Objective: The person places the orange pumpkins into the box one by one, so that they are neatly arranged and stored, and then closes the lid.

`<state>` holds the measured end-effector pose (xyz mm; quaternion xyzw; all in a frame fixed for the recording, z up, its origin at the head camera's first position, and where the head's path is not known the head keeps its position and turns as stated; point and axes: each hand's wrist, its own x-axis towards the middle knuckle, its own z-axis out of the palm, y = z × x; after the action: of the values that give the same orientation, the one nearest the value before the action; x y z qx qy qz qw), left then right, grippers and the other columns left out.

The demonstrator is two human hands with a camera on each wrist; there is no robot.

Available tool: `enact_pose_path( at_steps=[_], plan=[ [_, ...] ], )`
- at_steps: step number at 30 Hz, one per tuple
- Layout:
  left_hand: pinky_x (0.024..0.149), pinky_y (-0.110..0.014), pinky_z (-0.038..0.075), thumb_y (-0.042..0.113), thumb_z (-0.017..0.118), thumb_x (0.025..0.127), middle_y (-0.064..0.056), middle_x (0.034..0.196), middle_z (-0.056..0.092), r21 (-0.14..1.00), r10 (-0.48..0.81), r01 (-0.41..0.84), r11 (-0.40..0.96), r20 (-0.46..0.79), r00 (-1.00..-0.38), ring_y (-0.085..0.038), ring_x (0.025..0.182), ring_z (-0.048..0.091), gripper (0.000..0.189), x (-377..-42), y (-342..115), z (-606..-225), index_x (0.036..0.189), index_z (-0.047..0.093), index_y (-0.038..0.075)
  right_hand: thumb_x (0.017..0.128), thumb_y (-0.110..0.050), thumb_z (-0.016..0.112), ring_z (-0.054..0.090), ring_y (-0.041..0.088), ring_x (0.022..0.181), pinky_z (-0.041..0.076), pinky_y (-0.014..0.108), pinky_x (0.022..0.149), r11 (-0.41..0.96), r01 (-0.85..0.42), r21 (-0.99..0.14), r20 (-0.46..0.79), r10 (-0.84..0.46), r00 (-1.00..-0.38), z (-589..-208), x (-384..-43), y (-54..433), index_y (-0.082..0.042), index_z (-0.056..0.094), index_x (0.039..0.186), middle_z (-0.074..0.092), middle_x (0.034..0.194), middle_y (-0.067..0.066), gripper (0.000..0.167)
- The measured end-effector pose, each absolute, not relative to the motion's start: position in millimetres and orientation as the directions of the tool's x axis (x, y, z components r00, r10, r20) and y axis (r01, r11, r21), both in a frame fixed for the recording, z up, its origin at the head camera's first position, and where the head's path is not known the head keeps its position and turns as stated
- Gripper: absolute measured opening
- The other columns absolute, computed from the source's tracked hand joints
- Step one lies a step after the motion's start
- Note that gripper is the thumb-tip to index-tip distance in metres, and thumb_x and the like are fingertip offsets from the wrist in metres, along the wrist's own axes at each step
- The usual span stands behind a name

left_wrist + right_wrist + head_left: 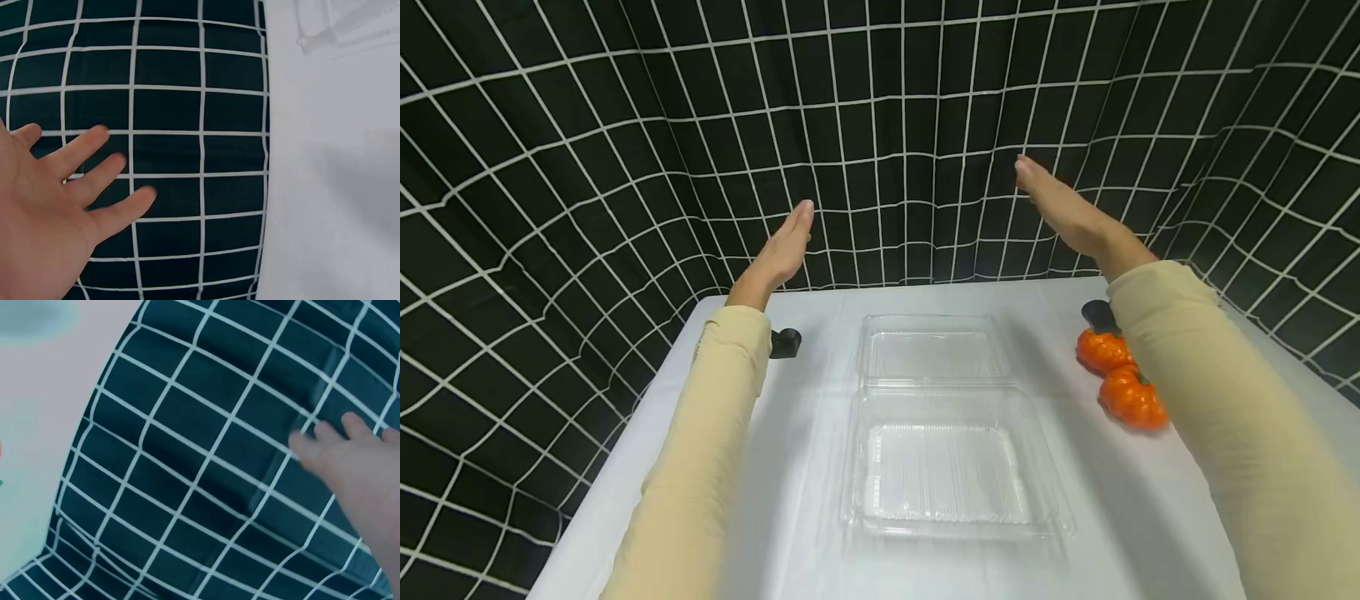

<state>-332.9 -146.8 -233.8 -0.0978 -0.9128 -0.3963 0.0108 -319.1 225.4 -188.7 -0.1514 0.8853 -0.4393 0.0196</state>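
Observation:
Both hands are raised above the far part of the white table and hold nothing. The left hand [785,247] has its fingers extended; in the left wrist view the palm [44,219] shows with the fingers spread. Over on the other side, the right hand [1075,215] reaches forward with straight fingers, also visible in the right wrist view as a hand [356,456]. Between the forearms lies a clear plastic clamshell container [943,471], its lid [932,350] folded back flat. Two orange pumpkins [1133,398] sit beside the right forearm, which partly hides them.
A black object [786,342] lies by the left sleeve, partly covered by it. Another dark, rounded object [1099,315] is near the pumpkins, behind the right sleeve. Black cloth with a white grid [895,150] surrounds the white table [805,500] at the back and sides.

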Motion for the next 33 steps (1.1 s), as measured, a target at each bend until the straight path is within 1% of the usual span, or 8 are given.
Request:
enact_pose_path(
  at_steps=[4, 7, 11, 13, 18, 20, 22, 33],
  plan=[
    [0.104, -0.058, 0.03, 0.067, 0.005, 0.092, -0.02, 0.142, 0.042, 0.886, 0.176, 0.109, 0.452, 0.031, -0.984, -0.035, 0.134, 0.034, 0.073, -328, -156, -234, 0.154, -0.001, 0.029, 0.096, -0.062, 0.013, 0.0, 0.033, 0.143, 0.005, 0.052, 0.113, 0.36, -0.219, -0.907, 0.102, -0.316, -0.943, -187, -313, 247, -0.028, -0.007, 0.153, -0.003, 0.159, 0.009, 0.07],
    [0.099, -0.058, 0.037, 0.069, 0.004, 0.091, -0.022, 0.137, 0.046, 0.945, 0.204, 0.08, 0.316, 0.015, -0.979, -0.036, 0.129, 0.041, 0.075, -325, -160, -236, 0.154, 0.003, 0.029, 0.095, -0.062, 0.018, -0.002, 0.033, 0.143, 0.011, 0.051, 0.112, 0.145, -0.154, -0.977, 0.096, -0.347, -0.933, -185, -307, 267, -0.033, -0.005, 0.153, -0.004, 0.159, 0.004, 0.069],
    [0.094, -0.055, 0.044, 0.073, 0.004, 0.088, -0.021, 0.137, 0.048, 0.982, 0.251, 0.05, 0.18, 0.003, -0.968, -0.034, 0.123, 0.048, 0.079, -322, -163, -243, 0.154, 0.004, 0.03, 0.094, -0.062, 0.027, -0.007, 0.031, 0.143, 0.034, 0.049, 0.104, -0.166, -0.036, -0.985, 0.096, -0.368, -0.925, -185, -300, 295, -0.036, 0.002, 0.153, -0.007, 0.159, 0.0, 0.069],
    [0.092, -0.053, 0.045, 0.073, 0.004, 0.088, -0.022, 0.138, 0.047, 0.992, 0.277, 0.026, 0.125, -0.01, -0.961, -0.034, 0.123, 0.049, 0.078, -320, -165, -247, 0.154, 0.004, 0.032, 0.093, -0.061, 0.033, -0.005, 0.03, 0.143, 0.039, 0.05, 0.099, -0.301, 0.012, -0.954, 0.102, -0.363, -0.926, -187, -297, 308, -0.037, 0.012, 0.152, -0.004, 0.159, -0.002, 0.068],
    [0.089, -0.053, 0.048, 0.075, 0.007, 0.087, -0.024, 0.141, 0.043, 1.0, 0.333, -0.025, -0.002, -0.023, -0.943, -0.039, 0.125, 0.046, 0.08, -317, -168, -258, 0.154, 0.006, 0.032, 0.09, -0.054, 0.052, 0.037, 0.034, 0.132, 0.036, 0.061, 0.095, -0.571, 0.096, -0.815, 0.101, -0.304, -0.947, -193, -290, 336, -0.03, 0.043, 0.143, 0.031, 0.149, 0.002, 0.058],
    [0.088, -0.052, 0.048, 0.076, 0.009, 0.086, -0.024, 0.141, 0.042, 0.998, 0.356, -0.041, -0.038, -0.025, -0.934, -0.04, 0.125, 0.045, 0.082, -315, -169, -262, 0.154, 0.007, 0.031, 0.089, -0.052, 0.056, 0.052, 0.036, 0.118, 0.036, 0.063, 0.094, -0.634, 0.117, -0.765, 0.092, -0.287, -0.954, -196, -286, 346, -0.026, 0.049, 0.139, 0.044, 0.141, 0.003, 0.056],
    [0.087, -0.052, 0.049, 0.077, 0.01, 0.086, -0.024, 0.141, 0.041, 0.996, 0.372, -0.06, -0.06, -0.033, -0.928, -0.04, 0.125, 0.044, 0.083, -313, -171, -267, 0.154, 0.009, 0.03, 0.089, -0.052, 0.056, 0.057, 0.037, 0.111, 0.036, 0.063, 0.095, -0.655, 0.126, -0.745, 0.09, -0.285, -0.954, -200, -282, 355, -0.025, 0.049, 0.138, 0.049, 0.135, 0.005, 0.056],
    [0.088, -0.051, 0.048, 0.076, 0.013, 0.087, -0.027, 0.145, 0.034, 0.984, 0.438, -0.143, -0.106, -0.083, -0.895, -0.041, 0.129, 0.039, 0.085, -302, -179, -299, 0.154, 0.013, 0.024, 0.089, -0.051, 0.056, 0.061, 0.036, 0.103, 0.049, 0.061, 0.08, -0.699, 0.07, -0.712, 0.112, -0.211, -0.971, -238, -253, 416, -0.024, 0.049, 0.139, 0.052, 0.13, 0.004, 0.057]
  ],
)
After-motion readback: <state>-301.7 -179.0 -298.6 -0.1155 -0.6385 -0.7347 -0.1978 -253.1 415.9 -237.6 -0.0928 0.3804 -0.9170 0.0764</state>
